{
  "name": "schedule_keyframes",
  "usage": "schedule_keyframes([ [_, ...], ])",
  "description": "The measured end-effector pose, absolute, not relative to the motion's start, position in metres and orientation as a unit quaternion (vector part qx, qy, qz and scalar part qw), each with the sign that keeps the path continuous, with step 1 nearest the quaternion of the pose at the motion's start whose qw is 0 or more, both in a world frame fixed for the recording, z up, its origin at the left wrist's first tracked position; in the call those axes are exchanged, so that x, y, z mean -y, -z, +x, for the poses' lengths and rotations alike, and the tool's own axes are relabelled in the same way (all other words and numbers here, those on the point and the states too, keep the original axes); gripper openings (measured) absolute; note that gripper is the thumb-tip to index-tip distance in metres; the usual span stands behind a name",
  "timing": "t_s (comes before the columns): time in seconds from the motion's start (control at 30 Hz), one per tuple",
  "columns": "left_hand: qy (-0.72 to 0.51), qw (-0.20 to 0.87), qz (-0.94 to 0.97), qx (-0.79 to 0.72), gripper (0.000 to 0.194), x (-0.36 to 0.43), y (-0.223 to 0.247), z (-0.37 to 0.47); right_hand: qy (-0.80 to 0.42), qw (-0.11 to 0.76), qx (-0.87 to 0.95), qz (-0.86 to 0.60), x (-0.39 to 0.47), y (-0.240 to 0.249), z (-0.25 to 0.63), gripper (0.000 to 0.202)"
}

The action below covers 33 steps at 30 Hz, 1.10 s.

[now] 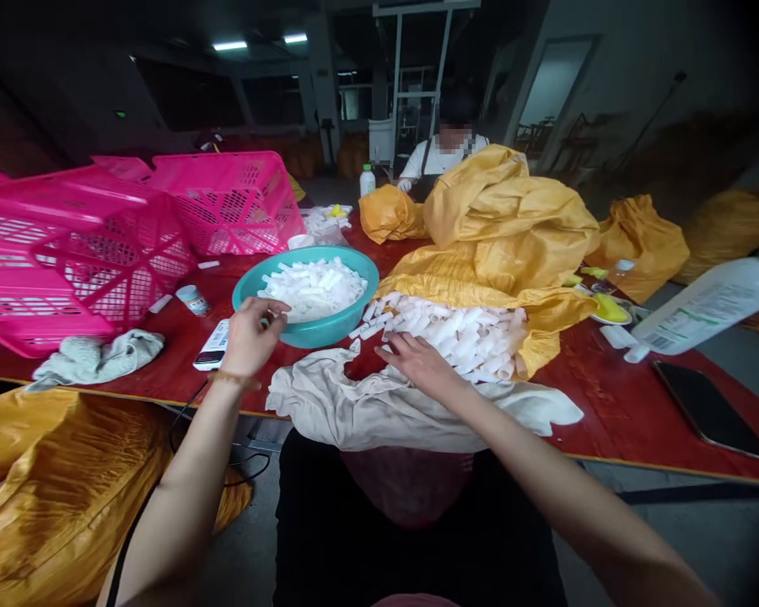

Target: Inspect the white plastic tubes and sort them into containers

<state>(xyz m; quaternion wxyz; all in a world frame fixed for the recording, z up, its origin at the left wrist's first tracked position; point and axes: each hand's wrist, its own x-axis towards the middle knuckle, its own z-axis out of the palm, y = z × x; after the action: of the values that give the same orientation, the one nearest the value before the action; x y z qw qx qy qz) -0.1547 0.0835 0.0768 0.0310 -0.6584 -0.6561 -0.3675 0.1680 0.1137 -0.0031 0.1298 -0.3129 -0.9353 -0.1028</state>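
Note:
My left hand is at the near left rim of a teal basin heaped with short white plastic tubes. Its fingers are curled together in a pinch, and whatever they may hold is hidden. My right hand is open, fingers stretched out, palm down at the left edge of a pile of similar white tubes. That pile spills from the mouth of a large yellow woven sack. A crumpled pale cloth lies along the table edge beneath my right hand.
Pink plastic baskets stand at the left, near a grey cloth, a small jar and a white box. At right lie a phone and a large white bottle. A person sits across the red table.

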Motion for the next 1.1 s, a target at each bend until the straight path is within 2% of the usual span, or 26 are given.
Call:
schedule_keyframes([
  [0.07, 0.247, 0.056, -0.658, 0.709, 0.032, -0.121, -0.088, -0.170, 0.125, 0.077, 0.957, -0.251, -0.145, 0.002, 0.157, 0.033],
  [0.13, 0.144, 0.043, -0.644, 0.750, 0.031, -0.152, -0.095, -0.180, 0.113, 0.061, 0.968, -0.215, -0.161, 0.004, 0.154, 0.024],
  [0.23, 0.090, 0.028, -0.611, 0.786, 0.038, -0.180, -0.093, -0.184, 0.038, 0.161, 0.955, -0.245, -0.152, 0.003, 0.163, 0.024],
  [0.37, 0.064, 0.017, -0.605, 0.793, 0.040, -0.186, -0.079, -0.180, -0.236, 0.335, 0.838, -0.361, -0.094, -0.004, 0.196, 0.021],
  [0.47, 0.060, 0.016, -0.622, 0.781, 0.035, -0.182, -0.072, -0.179, -0.461, 0.360, 0.714, -0.384, -0.043, -0.001, 0.219, 0.024],
  [0.57, 0.055, 0.018, -0.631, 0.774, 0.032, -0.178, -0.071, -0.180, -0.590, 0.365, 0.607, -0.387, -0.007, 0.010, 0.232, 0.024],
  [0.63, 0.077, 0.040, -0.633, 0.770, 0.032, -0.170, -0.074, -0.179, -0.610, 0.364, 0.580, -0.399, 0.006, 0.016, 0.236, 0.024],
  [0.73, 0.220, 0.052, -0.672, 0.705, 0.038, -0.138, -0.081, -0.164, -0.583, 0.362, 0.600, -0.412, 0.012, 0.021, 0.236, 0.022],
  [0.83, 0.346, -0.063, -0.719, 0.600, 0.043, -0.085, -0.080, -0.126, -0.555, 0.366, 0.633, -0.397, 0.008, 0.018, 0.230, 0.018],
  [0.93, 0.365, -0.159, -0.742, 0.539, 0.036, -0.027, -0.065, -0.075, -0.521, 0.380, 0.670, -0.367, 0.005, 0.012, 0.219, 0.013],
  [1.1, 0.408, -0.153, -0.759, 0.484, 0.022, 0.030, -0.031, -0.014, -0.515, 0.363, 0.698, -0.341, 0.012, 0.011, 0.209, 0.009],
])
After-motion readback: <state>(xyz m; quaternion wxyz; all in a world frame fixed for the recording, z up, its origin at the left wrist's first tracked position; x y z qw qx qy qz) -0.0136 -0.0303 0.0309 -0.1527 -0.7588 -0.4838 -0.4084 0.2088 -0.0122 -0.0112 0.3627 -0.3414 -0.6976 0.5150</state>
